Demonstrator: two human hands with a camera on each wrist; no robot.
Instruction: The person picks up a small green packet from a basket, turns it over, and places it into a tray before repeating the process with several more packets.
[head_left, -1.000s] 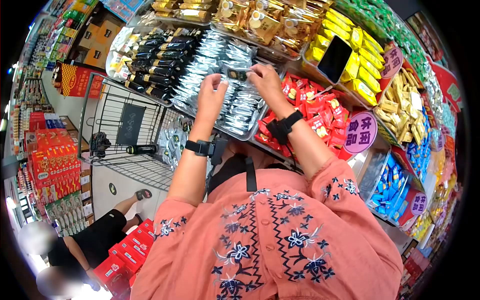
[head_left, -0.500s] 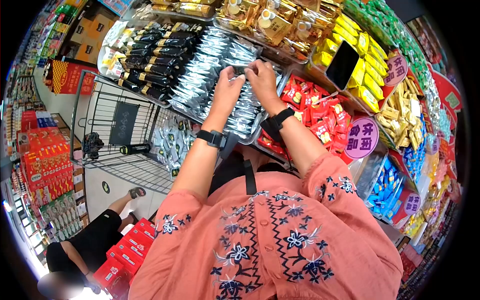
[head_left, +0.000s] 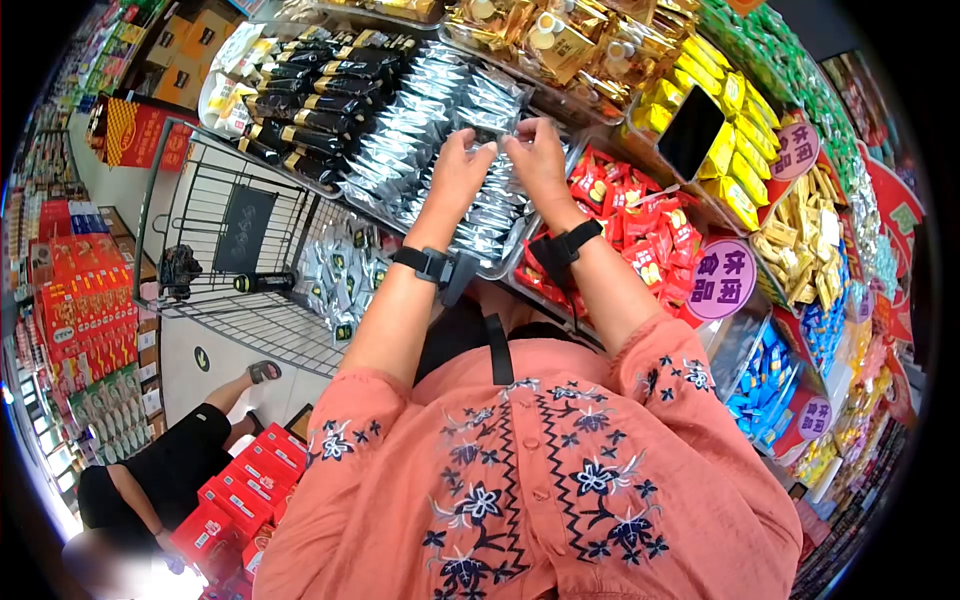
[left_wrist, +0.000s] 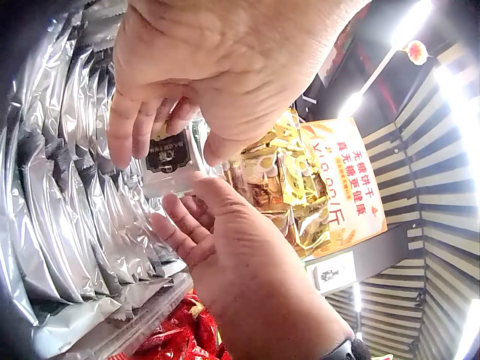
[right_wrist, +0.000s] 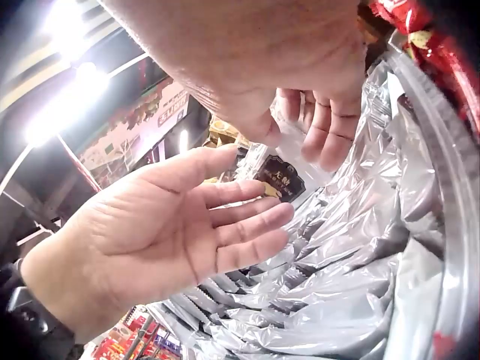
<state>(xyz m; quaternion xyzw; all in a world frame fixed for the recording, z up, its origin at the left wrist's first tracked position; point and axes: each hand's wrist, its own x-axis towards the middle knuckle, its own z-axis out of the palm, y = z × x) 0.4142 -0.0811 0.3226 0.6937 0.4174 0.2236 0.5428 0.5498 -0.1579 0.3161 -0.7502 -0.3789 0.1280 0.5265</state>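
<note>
In the head view my left hand [head_left: 461, 178] and right hand [head_left: 538, 163] face each other over a bin of silver packets [head_left: 405, 130]. Between them is one silver packet with a dark label [left_wrist: 168, 154], seen in both wrist views. The right hand's thumb and fingers pinch an end of this packet. My left hand [right_wrist: 176, 217] shows its palm in the right wrist view, its fingers nearly straight and their tips right at the label. Other packets stand in tight rows below the hands.
A shopping cart [head_left: 255, 260] with silver packets inside stands to the left. Black packets [head_left: 330, 95] and red packets [head_left: 640, 215] flank the silver rows. A phone [head_left: 690, 133] stands before yellow packets. Red boxes [head_left: 245, 480] and another person [head_left: 165, 470] are at the lower left.
The hands have drawn closer together, the left moving right toward the right hand. The dark-labelled packet, plain in the earliest head frame, is now mostly hidden there. The head view has shifted slightly.
</note>
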